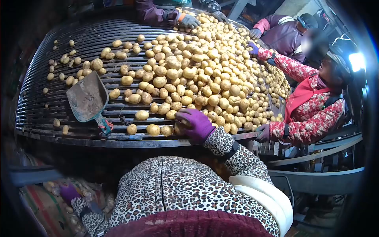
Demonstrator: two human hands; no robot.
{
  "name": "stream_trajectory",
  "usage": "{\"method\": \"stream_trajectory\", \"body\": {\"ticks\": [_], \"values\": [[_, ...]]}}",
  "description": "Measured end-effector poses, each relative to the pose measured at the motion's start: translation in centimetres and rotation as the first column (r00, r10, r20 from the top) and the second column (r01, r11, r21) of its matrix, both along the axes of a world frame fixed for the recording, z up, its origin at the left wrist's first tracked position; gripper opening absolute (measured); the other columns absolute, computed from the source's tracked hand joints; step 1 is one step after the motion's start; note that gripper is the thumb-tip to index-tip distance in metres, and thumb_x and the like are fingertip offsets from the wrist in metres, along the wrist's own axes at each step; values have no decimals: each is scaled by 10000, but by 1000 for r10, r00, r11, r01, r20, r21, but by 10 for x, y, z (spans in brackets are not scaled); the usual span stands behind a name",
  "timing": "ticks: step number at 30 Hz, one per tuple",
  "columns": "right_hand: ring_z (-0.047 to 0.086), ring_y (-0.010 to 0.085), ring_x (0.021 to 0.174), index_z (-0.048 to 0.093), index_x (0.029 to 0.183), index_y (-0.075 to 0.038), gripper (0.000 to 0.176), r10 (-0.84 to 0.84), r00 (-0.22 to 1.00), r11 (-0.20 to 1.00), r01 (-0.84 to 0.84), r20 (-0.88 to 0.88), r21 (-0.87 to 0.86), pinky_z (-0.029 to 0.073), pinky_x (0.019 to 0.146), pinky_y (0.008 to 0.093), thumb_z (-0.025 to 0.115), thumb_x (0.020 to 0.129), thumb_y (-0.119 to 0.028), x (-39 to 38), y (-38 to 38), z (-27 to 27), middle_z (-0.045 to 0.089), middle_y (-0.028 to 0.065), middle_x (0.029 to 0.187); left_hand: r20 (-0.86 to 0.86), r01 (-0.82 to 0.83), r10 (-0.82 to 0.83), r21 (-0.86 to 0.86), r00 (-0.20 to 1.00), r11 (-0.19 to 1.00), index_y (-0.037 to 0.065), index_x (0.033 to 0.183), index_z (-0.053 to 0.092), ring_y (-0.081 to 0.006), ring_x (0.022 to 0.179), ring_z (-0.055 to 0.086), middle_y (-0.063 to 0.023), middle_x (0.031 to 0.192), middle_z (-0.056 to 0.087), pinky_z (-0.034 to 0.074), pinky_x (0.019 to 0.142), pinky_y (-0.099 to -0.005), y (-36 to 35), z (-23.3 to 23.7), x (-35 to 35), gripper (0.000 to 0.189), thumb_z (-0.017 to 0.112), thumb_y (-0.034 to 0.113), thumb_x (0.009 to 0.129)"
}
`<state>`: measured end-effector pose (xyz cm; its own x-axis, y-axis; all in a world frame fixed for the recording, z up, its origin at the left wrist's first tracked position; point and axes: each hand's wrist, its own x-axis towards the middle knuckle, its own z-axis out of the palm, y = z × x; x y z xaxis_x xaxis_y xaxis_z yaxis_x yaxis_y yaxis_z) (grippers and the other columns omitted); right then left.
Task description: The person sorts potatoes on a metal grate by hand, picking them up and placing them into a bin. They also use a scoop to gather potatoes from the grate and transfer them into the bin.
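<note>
Right hand (195,124) on potatoes (197,71) — gripping, maybe.

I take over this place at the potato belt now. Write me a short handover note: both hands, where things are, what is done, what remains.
Right hand: purple glove, fingers curled over potatoes at the near edge of the roller belt; grip unclear.
Left hand: low at the left, beside a sack with potatoes in it; grip unclear.
Scoop lies on the belt, left of the right hand, untouched.
Done: some potatoes are in the sack.
Left: a thick heap covers the belt; a co-worker has hands on it at the right side.
</note>
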<state>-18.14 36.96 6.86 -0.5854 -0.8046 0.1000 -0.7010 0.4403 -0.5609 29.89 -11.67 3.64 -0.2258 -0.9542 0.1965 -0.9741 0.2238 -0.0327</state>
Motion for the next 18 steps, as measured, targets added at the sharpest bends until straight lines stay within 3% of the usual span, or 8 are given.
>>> {"method": "stream_trajectory", "body": {"ticks": [3,5,7,10,13,14,16,18], "values": [[469,336,1256,572,1252,-176,484,-13,939,978,84,-344,190,375,1034,484,683,793,-280,-16,18,-12,533,116,1308,-170,377,-454,-351,875,857,48,1380,448,-397,1284,443,-245,1416,422,383,1051,-455,26,21,-130,584,627,340,907],[389,352,1335,577,1249,-206,507,48,880,923,142,-472,357,327,1065,529,684,774,-351,-31,33,-15,494,115,1363,-265,472,-547,-299,794,829,43,1387,439,-353,1341,389,-208,1452,390,339,1090,-445,55,32,-204,569,644,262,903],[322,354,1382,563,1262,-214,556,29,927,939,103,-374,329,301,1081,547,677,760,-423,-36,42,-11,456,124,1400,-371,626,-710,-337,599,703,66,1398,428,-358,1314,420,-179,1456,391,372,1068,-447,69,15,-253,598,665,241,878],[325,372,1370,557,1262,-209,543,83,934,937,45,-348,345,314,1066,560,679,768,-401,-34,48,-2,461,116,1378,-215,601,-636,-211,741,771,62,1412,392,-355,1318,418,-169,1461,389,362,1080,-428,82,-7,-285,654,689,181,842],[441,332,1289,560,1260,-187,536,186,961,954,-126,-207,271,399,1006,502,711,757,-296,-34,60,10,524,92,1313,-362,629,-670,-243,648,739,68,1427,373,-348,1335,400,-161,1476,372,346,1098,-423,79,-11,-284,680,687,99,824],[555,307,1162,590,1211,-173,512,117,977,988,-97,-179,116,455,956,446,742,725,-226,-37,66,18,596,85,1212,-357,632,-665,-223,656,743,63,1429,369,-342,1346,389,-162,1477,374,331,1111,-418,77,-12,-284,686,681,67,819],[622,303,1024,630,1148,-133,449,-63,982,995,77,-177,70,505,881,393,757,722,-193,-59,90,26,654,83,1071,-344,630,-665,-223,663,744,53,1431,363,-338,1357,376,-168,1483,366,318,1121,-418,74,-16,-283,700,684,53,809],[652,304,938,682,1032,-89,262,-539,842,831,531,-6,-167,525,836,378,670,790,-188,-78,122,28,670,142,974,-344,624,-658,-218,670,750,51,1433,359,-336,1364,367,-172,1486,359,314,1124,-419,74,-16,-283,704,679,33,806]]}}
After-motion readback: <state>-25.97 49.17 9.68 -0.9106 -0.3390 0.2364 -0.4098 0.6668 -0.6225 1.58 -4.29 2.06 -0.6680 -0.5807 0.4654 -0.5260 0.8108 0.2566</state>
